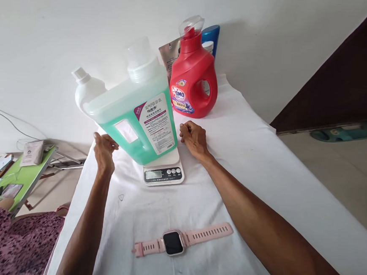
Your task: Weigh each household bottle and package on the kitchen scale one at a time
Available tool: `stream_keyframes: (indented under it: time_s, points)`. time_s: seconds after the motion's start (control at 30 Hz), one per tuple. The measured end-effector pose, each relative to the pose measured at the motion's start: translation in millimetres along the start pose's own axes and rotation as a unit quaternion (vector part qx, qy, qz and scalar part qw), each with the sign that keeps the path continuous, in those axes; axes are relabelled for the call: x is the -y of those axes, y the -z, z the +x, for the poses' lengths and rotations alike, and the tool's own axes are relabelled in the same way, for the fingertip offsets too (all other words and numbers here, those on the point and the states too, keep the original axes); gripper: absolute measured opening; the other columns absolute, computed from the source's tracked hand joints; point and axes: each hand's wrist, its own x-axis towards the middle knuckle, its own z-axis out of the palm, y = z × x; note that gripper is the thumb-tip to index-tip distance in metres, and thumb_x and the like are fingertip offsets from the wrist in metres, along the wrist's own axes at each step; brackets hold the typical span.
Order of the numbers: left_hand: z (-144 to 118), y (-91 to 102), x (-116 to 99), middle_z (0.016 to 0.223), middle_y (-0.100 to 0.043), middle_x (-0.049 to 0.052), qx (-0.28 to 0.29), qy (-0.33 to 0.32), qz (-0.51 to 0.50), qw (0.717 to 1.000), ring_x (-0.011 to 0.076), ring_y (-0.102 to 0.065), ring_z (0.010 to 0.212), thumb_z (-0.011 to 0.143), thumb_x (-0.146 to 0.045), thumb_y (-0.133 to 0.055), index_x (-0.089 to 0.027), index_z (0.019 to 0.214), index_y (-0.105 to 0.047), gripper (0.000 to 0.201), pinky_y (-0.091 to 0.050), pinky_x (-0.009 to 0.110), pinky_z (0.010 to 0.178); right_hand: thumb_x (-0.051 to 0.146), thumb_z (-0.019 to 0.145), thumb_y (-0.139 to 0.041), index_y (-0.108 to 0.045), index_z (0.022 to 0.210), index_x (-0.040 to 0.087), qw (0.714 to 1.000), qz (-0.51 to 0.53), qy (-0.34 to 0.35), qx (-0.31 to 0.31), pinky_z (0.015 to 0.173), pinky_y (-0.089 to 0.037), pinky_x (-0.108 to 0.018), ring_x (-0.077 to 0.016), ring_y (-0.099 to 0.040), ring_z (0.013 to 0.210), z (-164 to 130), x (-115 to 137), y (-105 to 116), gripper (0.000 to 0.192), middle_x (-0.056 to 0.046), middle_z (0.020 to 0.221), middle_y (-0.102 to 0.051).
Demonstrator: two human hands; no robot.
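Two hands flank a big jug (134,112) standing on a small scale (164,172). The left hand (104,150) is at the jug's lower left corner, fingers curled loosely and fingertips touching or just beside the plastic; it grasps nothing. The right hand (193,137) rests on the cloth (263,169) just right of the jug, curled into a loose fist around nothing, its knuckles close to the label but apart from it.

The jug is translucent, squarish plastic, filled with green liquid, with a cut-through handle, a white printed label and a clear cap. The scale is white and flat, with a grey display and round buttons at its front edge. Behind stands a glossy red bottle (193,77) with a loop handle and a clear cap, and to the left a white bottle (87,89). A pink watch (178,241) with a ribbed rubber strap lies flat on the wrinkled white cloth nearer the person.
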Motion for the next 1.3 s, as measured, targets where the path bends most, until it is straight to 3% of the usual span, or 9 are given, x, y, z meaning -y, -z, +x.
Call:
stream_keyframes:
  time_s: [0.1, 0.2, 0.47, 0.67, 0.97, 1.3]
  points:
    - [-10.3, 8.4, 40.1, 0.056, -0.053, 0.001, -0.013, 0.053, 0.065, 0.996, 0.0122, -0.047, 0.05, 0.089, -0.084, -0.045, -0.02, 0.066, -0.054, 0.069, -0.039, 0.027, 0.052, 0.038, 0.099, -0.054, -0.05, 0.071, 0.024, 1.0, -0.004, 0.005, 0.0, 0.057, -0.046, -0.027, -0.0152, -0.061, 0.052, -0.6, -1.3, -0.3, 0.031, 0.001, 0.063, -0.063]
    - [-19.1, 9.4, 56.2, 0.055, -0.054, 0.002, 0.014, 0.046, 0.112, 0.993, 0.012, -0.047, 0.051, 0.091, -0.081, -0.048, -0.019, 0.063, -0.055, 0.068, -0.039, 0.028, 0.053, 0.043, 0.098, -0.055, -0.052, 0.072, 0.024, 1.0, -0.006, 0.003, 0.0, 0.056, -0.046, -0.026, -0.0151, -0.06, 0.052, -0.5, -2.6, -0.7, 0.032, 0.0, 0.064, -0.064]
    - [-18.3, 10.6, 55.2, 0.057, -0.054, 0.001, 0.057, 0.023, 0.153, 0.986, 0.0117, -0.045, 0.054, 0.096, -0.072, -0.048, -0.019, 0.061, -0.055, 0.064, -0.039, 0.027, 0.055, 0.046, 0.097, -0.057, -0.053, 0.072, 0.024, 1.0, -0.009, -0.002, 0.0, 0.056, -0.048, -0.027, -0.0153, -0.06, 0.053, -0.6, -3.4, -1.8, 0.034, 0.0, 0.065, -0.064]
    - [-17.9, 13.7, 61.3, 0.057, -0.052, -0.001, 0.081, 0.021, 0.207, 0.975, 0.0119, -0.046, 0.056, 0.094, -0.057, -0.059, -0.019, 0.062, -0.055, 0.05, -0.039, 0.026, 0.057, 0.04, 0.097, -0.057, -0.052, 0.071, 0.023, 1.0, -0.009, -0.003, -0.003, 0.056, -0.048, -0.027, -0.014, -0.059, 0.052, -0.4, -3.2, -3.1, 0.032, 0.0, 0.065, -0.064]
    - [-19.4, 11.5, 55.9, 0.055, -0.052, -0.001, 0.085, 0.012, 0.232, 0.969, 0.0123, -0.045, 0.055, 0.096, -0.049, -0.054, -0.02, 0.062, -0.054, 0.045, -0.039, 0.027, 0.058, 0.042, 0.096, -0.058, -0.053, 0.07, 0.024, 1.0, -0.003, -0.005, 0.0, 0.055, -0.049, -0.027, -0.0151, -0.059, 0.052, -0.2, -3.0, -2.1, 0.033, 0.0, 0.065, -0.064]
    - [-18.1, 10.8, 55.3, 0.055, -0.054, -0.002, 0.089, 0.005, 0.247, 0.965, 0.0124, -0.045, 0.055, 0.087, -0.04, -0.059, -0.02, 0.061, -0.054, 0.033, -0.037, 0.027, 0.057, 0.043, 0.097, -0.058, -0.053, 0.07, 0.024, 1.0, 0.001, -0.005, -0.003, 0.056, -0.048, -0.027, -0.0147, -0.059, 0.052, -0.3, -3.5, -2.8, 0.033, 0.0, 0.064, -0.064]
